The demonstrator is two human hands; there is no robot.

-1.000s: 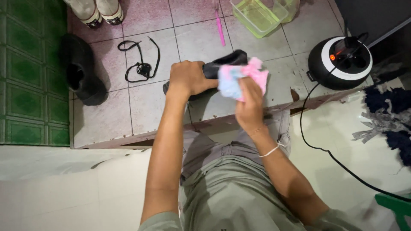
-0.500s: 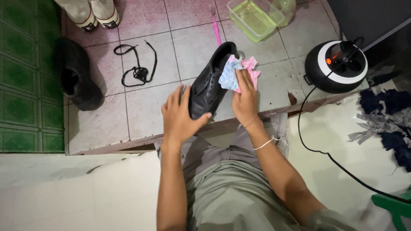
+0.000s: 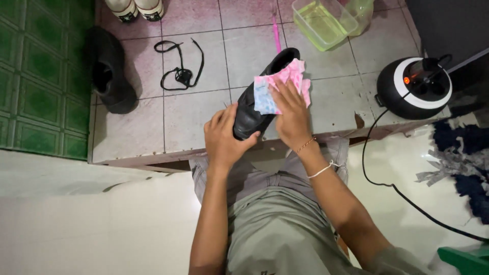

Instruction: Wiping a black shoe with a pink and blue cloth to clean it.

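Closest in, the person's lap in grey-green trousers [image 3: 275, 234] fills the bottom of the view, and both forearms reach up and away from it. The left hand [image 3: 224, 137] cups the near end of a black leather shoe [image 3: 254, 104], its fingers [image 3: 230, 116] curled snugly round the heel. The right hand [image 3: 291, 114] lies flat against the shoe's side, fingers [image 3: 280, 94] spread and pressing a pink and blue cloth [image 3: 282, 86] onto the leather; thin bracelets sit on that wrist. The shoe is held up at a slant just above the edge of a raised tiled floor [image 3: 198, 122], toe pointing away from the person.

Further out on the pinkish tiles, a loose black shoelace [image 3: 179, 66] lies coiled to the left of the held shoe, well apart from it. Left again, a second black shoe [image 3: 109, 74] rests by the green tiles [image 3: 41, 76]. To the right stands a round black and white appliance [image 3: 415, 86], its black cord [image 3: 387, 178] trailing down over the pale floor. At the far edge sit a pink stick [image 3: 276, 31], a clear greenish plastic tub [image 3: 323, 21] and the toes of a pair of light shoes [image 3: 135, 7].
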